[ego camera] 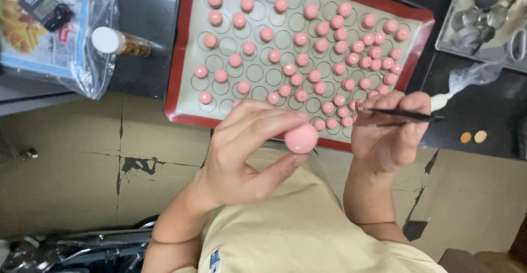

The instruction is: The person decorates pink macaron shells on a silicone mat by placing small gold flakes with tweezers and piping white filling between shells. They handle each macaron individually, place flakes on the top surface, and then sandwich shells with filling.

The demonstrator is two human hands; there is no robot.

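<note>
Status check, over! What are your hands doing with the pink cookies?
Left hand pinching one pink shell. Right hand gripping black tweezers. Baking mat of shells beyond, nothing blocking.

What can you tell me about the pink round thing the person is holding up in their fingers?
The pink shell is a small, smooth, matte dome, evenly pale pink, with a tiny golden speck near its lower edge. It looks like the many pink shells lying on the baking mat, only closer to the camera. The left hand pinches it between fingertips above and thumb below, lifted off the mat over its near edge. The right hand holds dark tweezers beside it, not touching it.
</note>
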